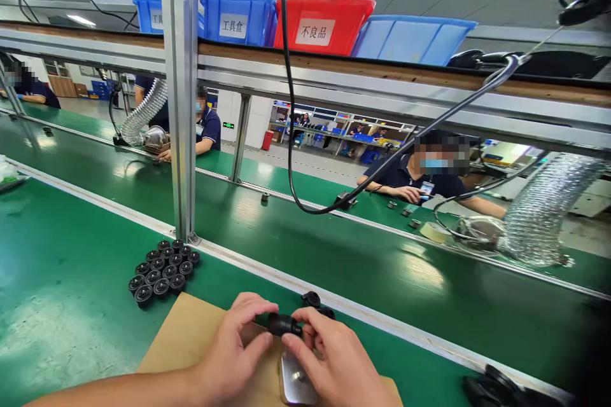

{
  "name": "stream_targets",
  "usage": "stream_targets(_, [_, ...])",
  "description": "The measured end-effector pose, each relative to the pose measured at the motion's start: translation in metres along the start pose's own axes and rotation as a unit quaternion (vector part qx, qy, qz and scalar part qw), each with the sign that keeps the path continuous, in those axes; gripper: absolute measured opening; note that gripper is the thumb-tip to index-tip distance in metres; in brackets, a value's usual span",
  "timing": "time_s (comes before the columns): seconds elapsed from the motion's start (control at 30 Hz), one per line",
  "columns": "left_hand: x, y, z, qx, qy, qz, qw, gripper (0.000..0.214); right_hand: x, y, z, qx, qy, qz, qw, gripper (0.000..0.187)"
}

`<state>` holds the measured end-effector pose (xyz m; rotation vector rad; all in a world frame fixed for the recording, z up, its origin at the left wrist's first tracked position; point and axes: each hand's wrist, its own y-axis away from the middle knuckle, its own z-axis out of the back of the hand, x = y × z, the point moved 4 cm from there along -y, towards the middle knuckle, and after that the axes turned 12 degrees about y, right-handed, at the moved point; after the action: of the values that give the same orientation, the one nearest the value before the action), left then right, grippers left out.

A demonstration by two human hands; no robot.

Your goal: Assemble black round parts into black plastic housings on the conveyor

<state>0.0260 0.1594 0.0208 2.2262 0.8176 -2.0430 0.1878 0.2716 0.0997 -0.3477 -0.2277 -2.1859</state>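
Note:
Both of my hands meet low in the view over a brown cardboard sheet. My left hand and my right hand pinch the same small black round part from either side, fingers curled onto it. Below the part a small metal block rests on the cardboard. Two more black parts lie just beyond my right fingers. A cluster of several black round parts stands on the green mat to the left.
A green conveyor belt runs past beyond a metal rail. An aluminium post rises by the cluster. Blue and red bins sit on the overhead shelf. A black cable hangs down. Other people work across the belt beside silver ducts.

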Motion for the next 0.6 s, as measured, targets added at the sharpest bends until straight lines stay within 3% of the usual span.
stream_targets(0.07, [-0.004, 0.002, 0.000, 0.003, -0.046, -0.037, 0.998, 0.065, -0.008, -0.003, -0.001, 0.001, 0.028, -0.022, 0.999, 0.037])
stream_targets(0.13, [-0.011, -0.001, -0.001, 0.030, -0.086, -0.011, 0.996, 0.083, -0.017, -0.006, -0.003, -0.003, 0.070, -0.030, 0.997, 0.038])
stream_targets(0.2, [-0.025, -0.009, -0.001, 0.088, -0.155, 0.033, 0.983, 0.086, -0.025, -0.010, -0.008, -0.009, 0.115, -0.021, 0.993, 0.036])
stream_targets(0.27, [-0.048, -0.022, 0.005, 0.150, -0.287, 0.045, 0.945, 0.074, -0.028, -0.013, -0.013, -0.014, 0.151, -0.010, 0.988, 0.038])
stream_targets(0.3, [-0.060, -0.030, 0.012, 0.166, -0.377, 0.037, 0.910, 0.066, -0.027, -0.014, -0.013, -0.016, 0.161, -0.007, 0.987, 0.040])
stream_targets(0.33, [-0.072, -0.038, 0.022, 0.159, -0.485, 0.027, 0.860, 0.062, -0.025, -0.013, -0.013, -0.018, 0.162, -0.004, 0.987, 0.042])
stream_targets(0.47, [-0.097, -0.061, 0.078, 0.091, -0.602, 0.038, 0.792, 0.051, -0.018, -0.007, 0.015, -0.040, 0.106, -0.012, 0.994, 0.040])
stream_targets(0.57, [-0.081, -0.072, 0.123, 0.061, -0.658, 0.042, 0.750, 0.040, -0.051, -0.001, 0.056, -0.082, 0.128, -0.112, 0.982, 0.032])
stream_targets(0.6, [-0.071, -0.076, 0.136, 0.056, -0.707, 0.037, 0.704, 0.036, -0.071, 0.003, 0.070, -0.093, 0.145, -0.161, 0.972, 0.030])
